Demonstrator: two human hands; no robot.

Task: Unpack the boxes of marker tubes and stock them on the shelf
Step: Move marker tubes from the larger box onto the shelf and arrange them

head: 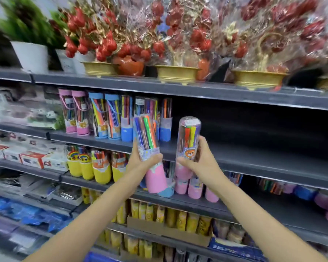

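My left hand [140, 163] grips a clear marker tube with a pink base [150, 148], tilted with its top leaning left. My right hand [201, 159] grips a second pink-based marker tube [188, 140], held nearly upright. Both tubes are raised in front of the grey shelf [254, 157], whose right part is bare. On that shelf's left part stand several stocked tubes [110, 118] with pink and blue bases.
Gold and red wrapped ornament pots [174, 72] and white potted plants [31, 55] line the top shelf. Yellow-based tubes [100, 169] and more pink-based tubes [195, 188] stand one shelf lower. Boxed stationery [34, 157] fills the left bays; yellow packs in a cardboard tray [159, 227] sit below.
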